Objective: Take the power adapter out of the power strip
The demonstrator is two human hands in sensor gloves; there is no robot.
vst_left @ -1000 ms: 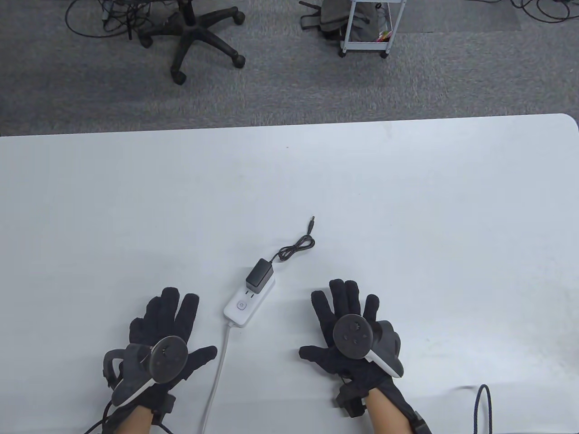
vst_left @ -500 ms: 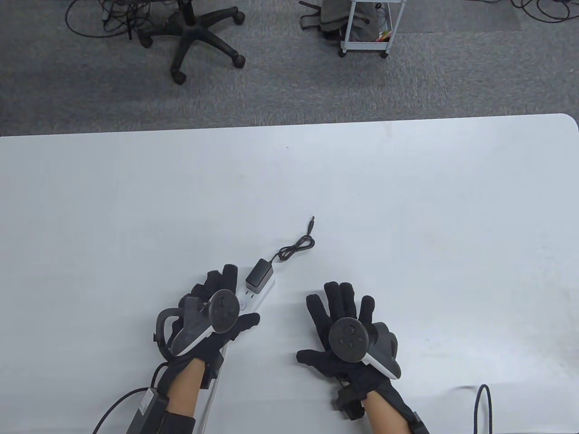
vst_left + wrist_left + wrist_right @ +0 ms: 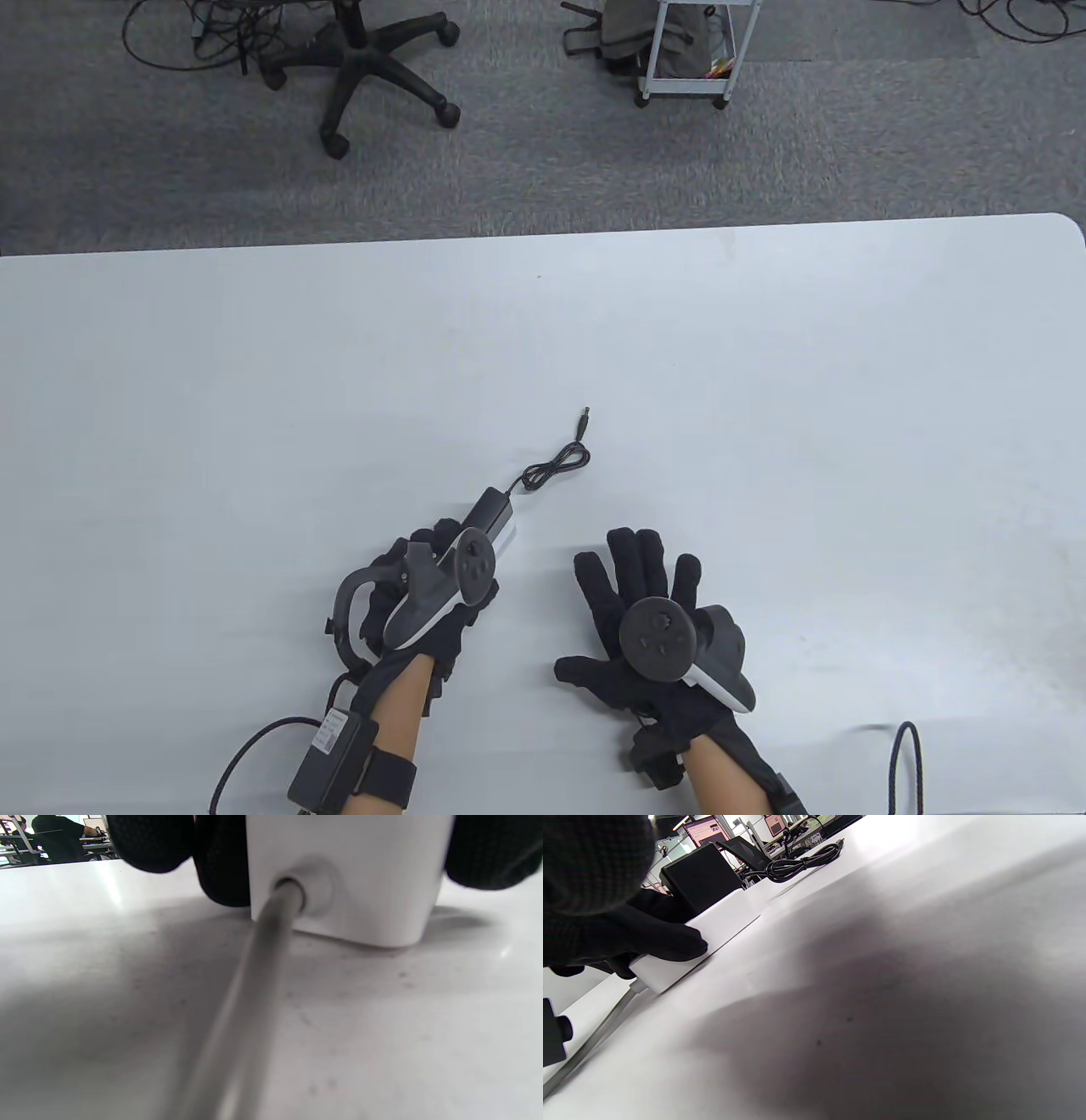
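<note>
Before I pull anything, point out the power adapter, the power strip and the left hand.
power adapter point(image 3: 702, 878): right wrist view, its black side face.
power strip point(image 3: 373, 878): left wrist view, white end face beside the cord entry.
left hand point(image 3: 424, 586): table view, back of the hand beneath the tracker.

White table point(image 3: 764, 356), black office chair base point(image 3: 361, 59) and white wheeled cart point(image 3: 685, 51) on grey carpet point(image 3: 526, 153) beyond

In the table view the left hand point(image 3: 424, 586) covers most of the power strip point(image 3: 506, 538); only its far end shows beneath the power adapter point(image 3: 490, 508); the left wrist view cuts the strip's point(image 3: 348, 878) top off at the upper edge; its cable point(image 3: 237, 1014) blurs toward the bottom.
</note>
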